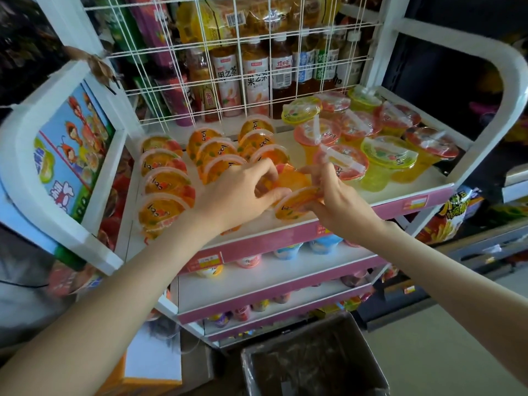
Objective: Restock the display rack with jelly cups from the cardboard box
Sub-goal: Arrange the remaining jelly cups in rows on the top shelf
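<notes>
Orange jelly cup (297,204) at the display rack's (405,190) top-shelf front: our right hand (340,204) pinches its rim, our left hand (237,195) curls round the neighbouring cup (288,178). Light, slick, thin-lidded, we judge; rims give the firmest hold.

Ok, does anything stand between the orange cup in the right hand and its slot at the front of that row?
Nothing visible does. The right hand holds the orange jelly cup tilted at the front edge of the top shelf; the left hand grips the next cup behind it. Tall cups stand close on the right.
</notes>
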{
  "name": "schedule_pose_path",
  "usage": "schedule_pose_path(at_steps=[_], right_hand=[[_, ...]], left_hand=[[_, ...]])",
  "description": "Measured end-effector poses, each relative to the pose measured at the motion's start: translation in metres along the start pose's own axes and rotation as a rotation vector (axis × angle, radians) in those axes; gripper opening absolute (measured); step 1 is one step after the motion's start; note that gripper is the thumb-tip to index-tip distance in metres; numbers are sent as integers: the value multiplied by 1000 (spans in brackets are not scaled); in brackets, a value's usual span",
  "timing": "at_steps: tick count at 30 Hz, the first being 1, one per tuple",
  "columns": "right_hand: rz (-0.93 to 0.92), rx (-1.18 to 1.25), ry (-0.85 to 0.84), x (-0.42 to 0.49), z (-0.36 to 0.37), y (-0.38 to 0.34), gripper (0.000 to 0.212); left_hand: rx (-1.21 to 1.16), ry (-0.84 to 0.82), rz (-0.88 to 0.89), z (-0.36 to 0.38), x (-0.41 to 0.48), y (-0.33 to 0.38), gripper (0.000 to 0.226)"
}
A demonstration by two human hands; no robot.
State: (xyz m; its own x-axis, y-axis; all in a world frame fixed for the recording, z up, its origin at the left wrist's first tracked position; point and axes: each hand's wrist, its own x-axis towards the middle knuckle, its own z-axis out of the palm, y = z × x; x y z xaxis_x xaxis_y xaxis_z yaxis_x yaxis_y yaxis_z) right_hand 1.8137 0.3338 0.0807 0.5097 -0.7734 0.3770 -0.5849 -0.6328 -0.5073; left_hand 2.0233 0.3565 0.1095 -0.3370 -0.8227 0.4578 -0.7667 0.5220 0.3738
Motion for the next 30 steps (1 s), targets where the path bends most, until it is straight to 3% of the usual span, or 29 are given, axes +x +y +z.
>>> schedule_pose_path(at_steps=[3, 9, 18, 27, 30], right_hand=[[10, 31, 4, 4, -2, -4, 37], [12, 99, -31, 3, 5, -4, 27], [-38, 108, 41, 4, 8, -6, 37], [-119, 5, 48, -4, 14, -5, 19], [-80, 31, 10, -9, 14, -4, 17]], left_hand=[[29, 23, 50, 0, 0, -1, 47], [60, -81, -4, 3, -8, -8, 41], [188, 79, 188, 4, -10, -6, 20], [294, 197, 286, 12, -20, 0, 19], [152, 144, 230, 17, -25, -3, 22]])
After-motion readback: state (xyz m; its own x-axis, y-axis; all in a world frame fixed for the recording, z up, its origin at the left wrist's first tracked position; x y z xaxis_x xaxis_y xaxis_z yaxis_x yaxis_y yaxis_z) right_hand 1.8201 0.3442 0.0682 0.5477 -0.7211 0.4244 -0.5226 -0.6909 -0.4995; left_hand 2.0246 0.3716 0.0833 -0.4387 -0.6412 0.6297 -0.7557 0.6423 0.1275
